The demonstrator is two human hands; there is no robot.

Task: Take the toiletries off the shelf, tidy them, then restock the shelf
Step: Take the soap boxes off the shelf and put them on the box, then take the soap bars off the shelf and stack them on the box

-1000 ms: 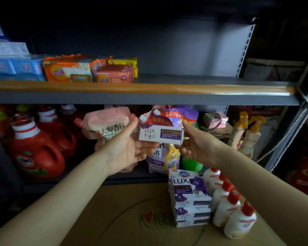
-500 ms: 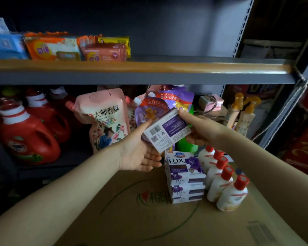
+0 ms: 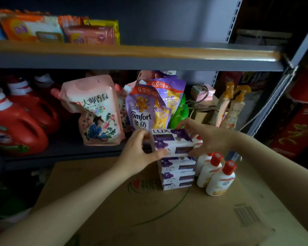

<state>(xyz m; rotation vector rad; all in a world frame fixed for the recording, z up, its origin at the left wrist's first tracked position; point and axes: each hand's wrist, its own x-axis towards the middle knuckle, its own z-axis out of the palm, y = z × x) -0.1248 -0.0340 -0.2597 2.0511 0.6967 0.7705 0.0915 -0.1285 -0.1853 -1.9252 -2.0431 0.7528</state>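
Note:
A white and purple Lux soap box [image 3: 172, 142] sits on top of a stack of like soap boxes [image 3: 177, 172] on a cardboard box [image 3: 167, 213]. My left hand [image 3: 140, 153] holds its left end, thumb along the front lower edge. My right hand [image 3: 208, 137] holds its right end from behind. White lotion bottles with red caps [image 3: 216, 175] stand just right of the stack. The upper shelf [image 3: 132, 55] carries wipe packs [image 3: 60, 31] at its left and is bare at its right.
On the lower shelf stand red detergent jugs [image 3: 18, 125], a pink refill pouch [image 3: 96, 110], purple Comfort pouches [image 3: 149, 107], a green bottle [image 3: 180, 112] and spray bottles [image 3: 233, 105]. Red cartons [image 3: 299, 125] stand beyond the right upright.
Both hands have lowered the soap box from in front of the pouches down onto the top of the stack. The view has tilted down.

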